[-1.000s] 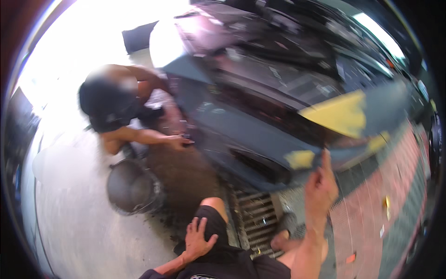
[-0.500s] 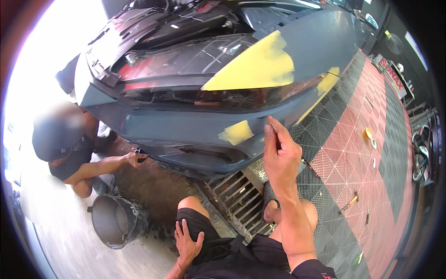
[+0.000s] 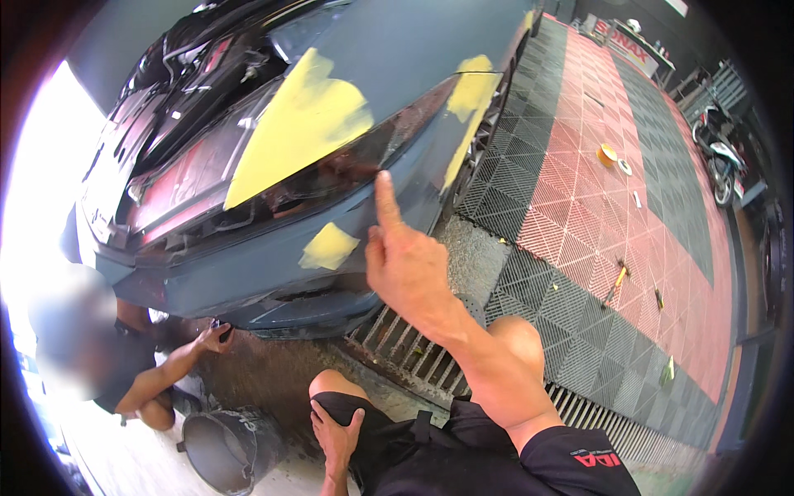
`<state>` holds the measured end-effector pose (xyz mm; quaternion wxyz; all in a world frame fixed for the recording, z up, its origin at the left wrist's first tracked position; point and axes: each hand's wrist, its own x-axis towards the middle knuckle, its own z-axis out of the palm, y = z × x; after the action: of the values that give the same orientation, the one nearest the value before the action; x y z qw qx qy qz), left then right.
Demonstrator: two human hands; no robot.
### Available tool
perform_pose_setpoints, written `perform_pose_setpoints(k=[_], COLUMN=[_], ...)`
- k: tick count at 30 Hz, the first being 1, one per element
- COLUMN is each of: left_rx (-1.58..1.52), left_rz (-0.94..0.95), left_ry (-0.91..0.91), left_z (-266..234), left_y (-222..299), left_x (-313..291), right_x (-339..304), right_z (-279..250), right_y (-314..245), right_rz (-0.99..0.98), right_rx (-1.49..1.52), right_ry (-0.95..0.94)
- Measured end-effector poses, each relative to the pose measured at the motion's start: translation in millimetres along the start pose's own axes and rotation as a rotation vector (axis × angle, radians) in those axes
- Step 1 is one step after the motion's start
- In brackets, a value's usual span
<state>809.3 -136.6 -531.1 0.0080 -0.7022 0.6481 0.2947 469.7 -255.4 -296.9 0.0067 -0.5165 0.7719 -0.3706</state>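
My right hand (image 3: 407, 263) is raised in front of the car's corner, index finger stretched out and the other fingers curled. Its fingertip overlaps the lower edge of the dark headlight (image 3: 327, 172); whether it touches I cannot tell. Nothing shows in that hand. On my left thigh rests my left hand (image 3: 337, 436), its fingers spread. The car's matte grey front bumper (image 3: 219, 277) carries a small yellow patch (image 3: 331, 246) beside my right hand. A larger yellow patch (image 3: 289, 136) covers the panel above the headlight, and another yellow patch (image 3: 471, 95) is near the wheel arch.
A co-worker (image 3: 124, 355) crouches at the left, one hand at the bumper's lower edge. Near that person stands a dark bucket (image 3: 219, 455). A metal drain grate (image 3: 422, 351) runs below the bumper. On the tiled floor (image 3: 571, 198) lie a hammer (image 3: 616, 283) and a yellow roll (image 3: 606, 155).
My view has swung to the right. My right index finger has straightened out from a bent position near the thumb and points at the headlight's edge. My left hand stays on my thigh.
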Motion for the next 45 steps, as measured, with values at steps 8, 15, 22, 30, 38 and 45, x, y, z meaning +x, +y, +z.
perform_pose_setpoints(k=[8, 15, 22, 30, 38, 45], left_rx=[0.008, 0.037, 0.084, 0.093, 0.037, 0.026], left_rz=[0.018, 0.014, 0.01, -0.015, -0.021, -0.053], left_ry=[0.005, 0.007, 0.0, -0.022, 0.036, 0.007], left_z=[2, 0, -2, -4, -3, -11], left_y=[-1, 2, 4, 9, 12, 10], left_x=[3, 2, 5, 15, 45, 52], right_x=[-16, -3, -7, -7, -6, 1], right_z=[10, -8, -5, -1, -10, -25], right_y=[-1, 11, 6, 3, 3, 7], right_rz=[-0.211, -0.033, -0.129, -0.19, -0.104, 0.094], right_rx=[0.134, 0.077, 0.136, 0.341, 0.263, 0.165], right_ry=[-0.018, 0.131, 0.072, 0.269, 0.303, 0.082])
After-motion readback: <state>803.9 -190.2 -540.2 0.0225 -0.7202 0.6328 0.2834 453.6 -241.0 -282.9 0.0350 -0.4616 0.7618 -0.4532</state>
